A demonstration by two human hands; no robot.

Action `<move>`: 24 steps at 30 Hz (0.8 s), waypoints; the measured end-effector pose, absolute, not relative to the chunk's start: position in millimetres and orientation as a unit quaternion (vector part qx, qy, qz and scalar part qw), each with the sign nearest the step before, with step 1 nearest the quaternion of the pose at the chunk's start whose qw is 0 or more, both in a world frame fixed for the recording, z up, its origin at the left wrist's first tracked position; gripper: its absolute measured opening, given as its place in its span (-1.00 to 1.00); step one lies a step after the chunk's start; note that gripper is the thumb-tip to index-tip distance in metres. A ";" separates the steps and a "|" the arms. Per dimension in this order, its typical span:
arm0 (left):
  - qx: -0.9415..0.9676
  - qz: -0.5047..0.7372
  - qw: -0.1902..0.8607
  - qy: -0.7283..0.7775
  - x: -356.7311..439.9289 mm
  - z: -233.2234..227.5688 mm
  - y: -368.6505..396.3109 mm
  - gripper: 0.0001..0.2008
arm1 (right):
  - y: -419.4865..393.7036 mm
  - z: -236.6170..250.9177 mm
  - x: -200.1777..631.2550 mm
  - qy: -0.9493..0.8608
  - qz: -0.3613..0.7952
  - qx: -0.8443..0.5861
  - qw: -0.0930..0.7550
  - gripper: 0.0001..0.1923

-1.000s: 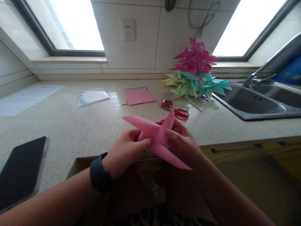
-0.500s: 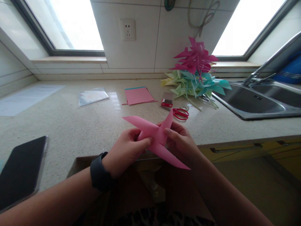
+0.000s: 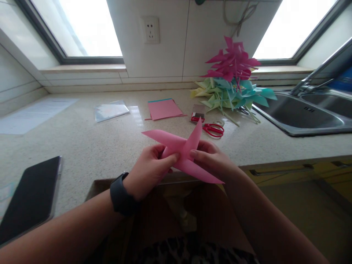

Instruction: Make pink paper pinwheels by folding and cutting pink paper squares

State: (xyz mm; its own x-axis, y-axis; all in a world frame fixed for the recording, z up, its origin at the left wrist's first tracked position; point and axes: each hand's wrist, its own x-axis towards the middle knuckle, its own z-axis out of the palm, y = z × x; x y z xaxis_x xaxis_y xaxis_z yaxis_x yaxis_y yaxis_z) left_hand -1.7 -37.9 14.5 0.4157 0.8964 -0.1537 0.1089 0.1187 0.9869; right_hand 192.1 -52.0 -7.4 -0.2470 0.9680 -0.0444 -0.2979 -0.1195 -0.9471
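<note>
A pink paper pinwheel (image 3: 181, 152) with pointed blades is held over the counter's front edge. My left hand (image 3: 148, 172), with a dark watch on its wrist, pinches the pinwheel's middle from the left. My right hand (image 3: 213, 159) grips it from the right, thumb on the centre. A blade points up, another points down to the right.
A pile of pink, green and teal paper pinwheels (image 3: 233, 82) lies at the back by the sink (image 3: 305, 117). Red scissors (image 3: 213, 129), a small stapler box (image 3: 197, 113), pink paper sheets (image 3: 163, 109), a plastic sleeve (image 3: 111, 110) and a phone (image 3: 30, 198) lie on the counter.
The view has tilted slightly, so things sit a little higher in the frame. Both hands keep the same grip on the pinwheel.
</note>
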 end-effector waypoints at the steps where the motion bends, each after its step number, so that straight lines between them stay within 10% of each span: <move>1: 0.584 0.324 0.606 0.432 -2.1 14.1 -37.6 -0.69 | -51.4 -6.1 192.8 -0.470 0.643 -0.382 0.470 -0.69; 24: 0.531 0.323 0.683 0.383 -5.1 9.2 -27.4 -0.65 | -30.2 -8.2 202.7 -0.559 0.580 -0.459 0.375 -0.63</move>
State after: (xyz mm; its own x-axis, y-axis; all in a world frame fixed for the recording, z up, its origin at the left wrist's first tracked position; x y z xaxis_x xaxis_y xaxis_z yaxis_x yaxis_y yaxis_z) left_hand -5.1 -27.4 9.2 0.4975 0.8487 -0.1796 -0.0348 0.2264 0.9734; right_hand 202.7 -30.2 -8.2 -0.2980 0.9479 -0.1125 0.0772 -0.0935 -0.9926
